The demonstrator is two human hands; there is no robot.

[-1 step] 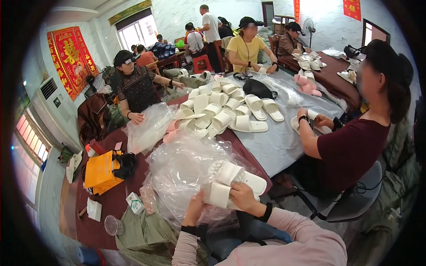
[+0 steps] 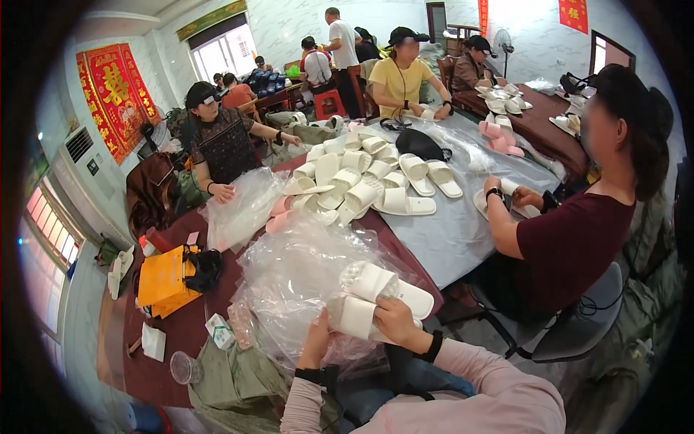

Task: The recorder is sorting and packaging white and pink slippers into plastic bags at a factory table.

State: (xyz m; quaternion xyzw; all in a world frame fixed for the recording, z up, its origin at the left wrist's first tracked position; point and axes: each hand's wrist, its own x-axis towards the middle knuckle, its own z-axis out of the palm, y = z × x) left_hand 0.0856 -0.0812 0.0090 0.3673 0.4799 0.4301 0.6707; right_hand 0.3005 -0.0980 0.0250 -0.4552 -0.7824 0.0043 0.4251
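- Far L: orange bag [image 2: 168, 281] on maroon tabletop [image 2: 144, 376], black item against its R side.
- Mid: clear plastic bags [image 2: 278, 271] piled on tabletop.
- L hand [image 2: 316, 341]: at L end of slippers, beside plastic; can't tell if gripping.
- Ctr back: heap of mostly wht slides [image 2: 347, 173].
- Ctr front: pair of wht slide slippers [image 2: 356, 316], held over tabletop's near edge, btwn hands.
- R hand [image 2: 394, 322]: grasping pair, fingers at straps.

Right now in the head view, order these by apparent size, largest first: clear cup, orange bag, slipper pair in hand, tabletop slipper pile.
1. Slipper pile
2. Held slipper pair
3. Orange bag
4. Clear cup
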